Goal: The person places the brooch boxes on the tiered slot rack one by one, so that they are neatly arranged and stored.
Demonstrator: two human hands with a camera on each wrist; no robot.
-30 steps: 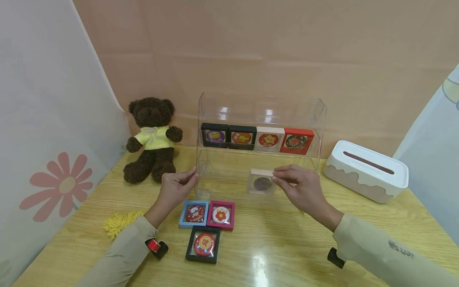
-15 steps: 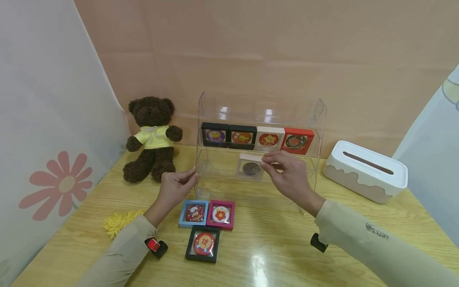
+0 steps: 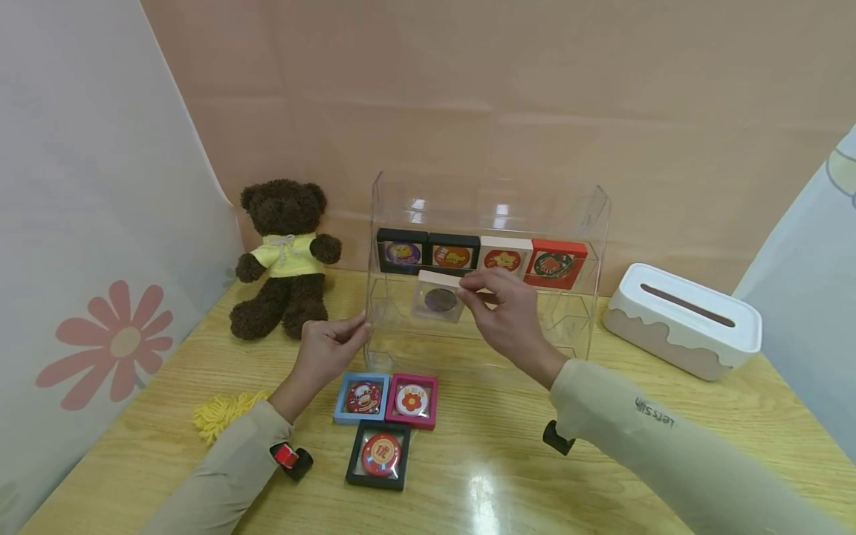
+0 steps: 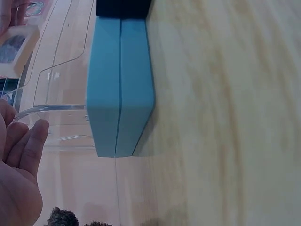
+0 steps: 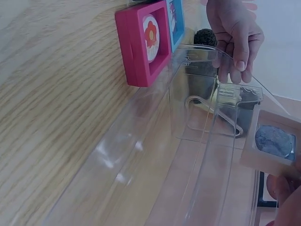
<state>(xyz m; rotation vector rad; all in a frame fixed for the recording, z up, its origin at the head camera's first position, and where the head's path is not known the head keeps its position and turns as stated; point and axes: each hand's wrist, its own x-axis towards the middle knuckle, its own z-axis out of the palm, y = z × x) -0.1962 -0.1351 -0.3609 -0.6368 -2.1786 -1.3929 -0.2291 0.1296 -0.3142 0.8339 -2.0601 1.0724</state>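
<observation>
Right hand (image 3: pixel 506 316) pinches a pale frame (image 3: pixel 437 299) by its right edge — it lies left of that hand, at the lower level of a clear rack (image 3: pixel 461 202) — left hand (image 3: pixel 328 349) pinches the rack's left edge.

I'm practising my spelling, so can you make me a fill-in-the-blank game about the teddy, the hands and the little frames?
1. The teddy bear wears a ____ shirt.
2. A pale frame is pinched by the person's ____ hand.
3. The clear rack held by the left hand has a row of ____ frames in it.
4. The flower frame lying on the table is ____ in colour.

Missing words: yellow, right, four, pink.
</observation>
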